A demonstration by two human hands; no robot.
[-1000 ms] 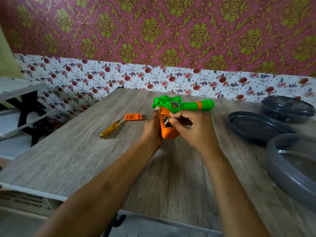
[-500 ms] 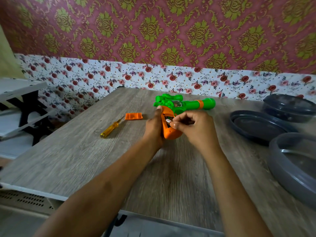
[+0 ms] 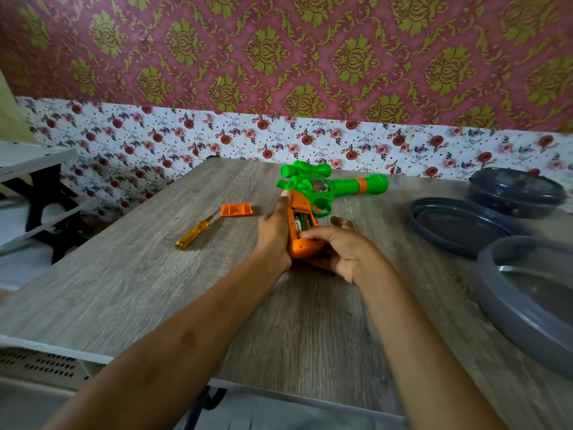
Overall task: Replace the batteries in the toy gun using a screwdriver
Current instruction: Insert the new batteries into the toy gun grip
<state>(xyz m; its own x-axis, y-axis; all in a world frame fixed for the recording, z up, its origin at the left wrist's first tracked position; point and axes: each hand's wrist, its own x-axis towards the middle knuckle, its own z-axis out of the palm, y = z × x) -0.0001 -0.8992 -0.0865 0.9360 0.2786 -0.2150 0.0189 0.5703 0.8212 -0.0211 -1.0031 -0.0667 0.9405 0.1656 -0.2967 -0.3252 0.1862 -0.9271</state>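
Closest to me, both my forearms reach out over the grey wood-grain table [image 3: 155, 290]. Off to my right, near the table's edge, sits a wide grey bowl [image 3: 527, 308], partly cut off by the frame.

Just beyond my wrists, my right hand [image 3: 344, 252] curls around the butt of the toy gun [image 3: 338, 185], fingers wrapped under the orange grip and thumb lying across the lower end of the open battery compartment. My left hand [image 3: 274, 228] holds the same grip from the other side, palm against it and thumb pointing up towards the green body. Between my hands the compartment faces me, and I can see the batteries [image 3: 300, 224] lying lengthwise in it; how many, I can't say for sure. The gun's green barrel with its orange ring points right, and the scope sits on top.

Left of the gun, apart from my hands, the yellow-handled screwdriver [image 3: 195, 232] lies on the table, its tip just beside the orange battery cover [image 3: 236, 210].

Further right lie a dark grey lid [image 3: 459, 226] and, behind it, a closed dark container [image 3: 514, 190]. Floral wallpaper runs along the back.
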